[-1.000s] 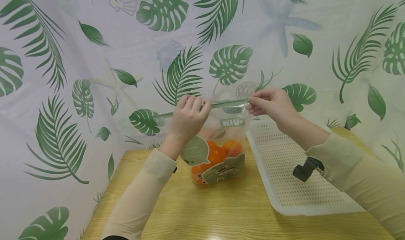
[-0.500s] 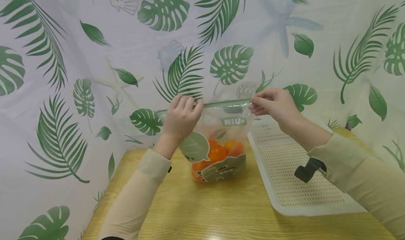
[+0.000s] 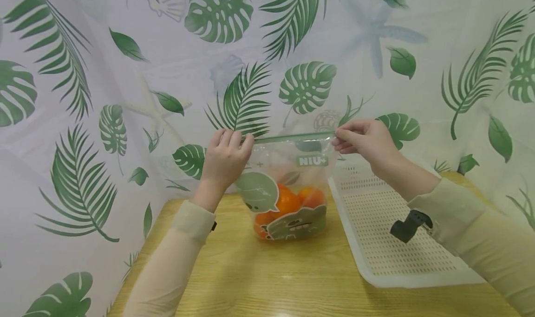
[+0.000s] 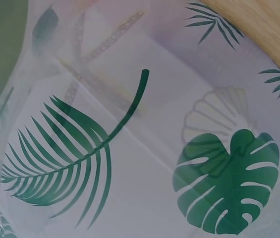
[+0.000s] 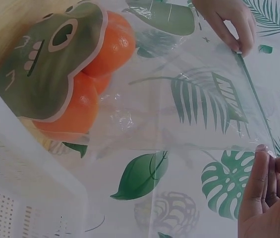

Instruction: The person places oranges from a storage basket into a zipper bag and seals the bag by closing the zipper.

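Note:
A clear zip bag (image 3: 276,164) with green printed patches stands upright on the table, several oranges (image 3: 288,203) in its lower part. Its green zip strip runs level along the top. My left hand (image 3: 227,157) pinches this strip near the left corner, fingers over the top; the thumb is hidden in the head view. At the other end, my right hand (image 3: 368,143) pinches the top right corner between thumb and fingers. The right wrist view shows the strip stretched straight between my left hand (image 5: 229,22) and my right hand (image 5: 268,198). No hand shows in the left wrist view.
A white perforated plastic basket (image 3: 359,256) stands right of the bag, under my right forearm. The wooden table (image 3: 251,280) ends at a leaf-printed sheet (image 3: 167,52) at the back and sides. A dark strap with a black block sits on my right wrist.
My left hand has slid left along the zip strip, from near its middle toward the left corner. The right hand keeps its pinch on the right corner, almost still.

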`<state>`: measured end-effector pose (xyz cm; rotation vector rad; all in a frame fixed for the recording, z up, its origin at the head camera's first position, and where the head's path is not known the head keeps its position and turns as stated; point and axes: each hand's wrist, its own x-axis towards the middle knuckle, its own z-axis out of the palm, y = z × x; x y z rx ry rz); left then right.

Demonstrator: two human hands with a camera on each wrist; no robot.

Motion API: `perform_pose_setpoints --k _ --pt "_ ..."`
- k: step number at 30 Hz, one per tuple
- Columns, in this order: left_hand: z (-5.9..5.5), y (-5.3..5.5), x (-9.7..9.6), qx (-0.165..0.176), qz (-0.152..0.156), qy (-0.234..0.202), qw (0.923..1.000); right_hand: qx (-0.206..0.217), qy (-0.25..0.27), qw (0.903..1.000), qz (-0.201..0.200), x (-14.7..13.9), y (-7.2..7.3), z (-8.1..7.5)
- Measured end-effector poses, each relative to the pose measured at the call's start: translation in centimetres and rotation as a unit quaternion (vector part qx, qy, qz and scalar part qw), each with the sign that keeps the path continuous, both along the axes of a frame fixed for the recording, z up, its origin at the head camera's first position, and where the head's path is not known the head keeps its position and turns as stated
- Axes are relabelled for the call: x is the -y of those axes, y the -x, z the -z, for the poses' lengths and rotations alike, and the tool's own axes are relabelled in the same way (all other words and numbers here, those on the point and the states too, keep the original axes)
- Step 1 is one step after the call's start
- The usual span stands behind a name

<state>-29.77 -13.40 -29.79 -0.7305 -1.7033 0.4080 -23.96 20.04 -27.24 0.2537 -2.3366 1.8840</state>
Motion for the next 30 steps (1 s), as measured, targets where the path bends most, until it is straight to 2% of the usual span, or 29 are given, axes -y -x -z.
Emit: perform_pose_setpoints --k 9,21,30 --pt "0.3 0.3 1.2 -0.004 -0.019 -0.019 0.9996 0.003 0.008 1.0000 -0.001 0.1 0.2 0.0" --pt "0.7 0.4 2.6 0.005 -0.025 -0.018 0.9995 -0.004 0.005 1.0000 0.001 -0.2 0.0 0.4" --pt "0.7 0.0 3.4 0.019 -0.035 -0.023 0.9989 -0.005 0.003 1.0000 -0.001 -0.4 0.1 0.5"
